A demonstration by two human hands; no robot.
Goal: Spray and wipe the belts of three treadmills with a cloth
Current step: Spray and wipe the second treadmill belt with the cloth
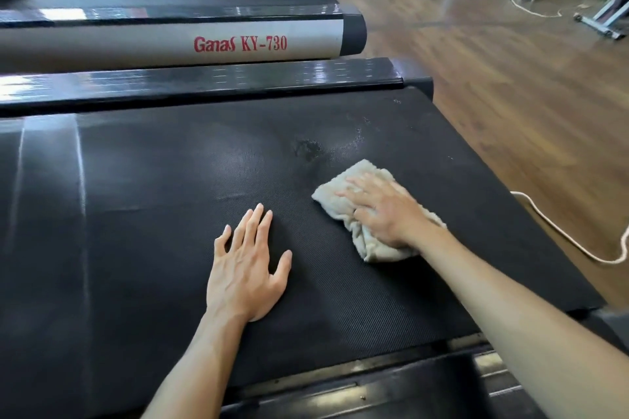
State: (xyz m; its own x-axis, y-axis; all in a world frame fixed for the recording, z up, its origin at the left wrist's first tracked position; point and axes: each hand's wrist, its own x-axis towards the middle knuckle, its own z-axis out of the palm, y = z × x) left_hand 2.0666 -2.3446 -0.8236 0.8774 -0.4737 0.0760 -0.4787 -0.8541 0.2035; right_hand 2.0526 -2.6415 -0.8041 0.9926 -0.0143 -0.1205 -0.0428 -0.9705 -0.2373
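The left hand (pixel 245 269) lies flat on the treadmill belt (pixel 153 214), its grip spread and holding nothing. Just right of it, the right hand (pixel 381 211) presses a crumpled beige cloth (pixel 343 197) onto the belt, fingers extended over it, beside a wet patch (pixel 308 148).

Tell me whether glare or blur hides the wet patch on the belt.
Head view: the wet patch shows clearly, with soft sheen beside it; strong glare sits on the side rail; the right hand and cloth are slightly motion-blurred; wide-angle bending at edges.
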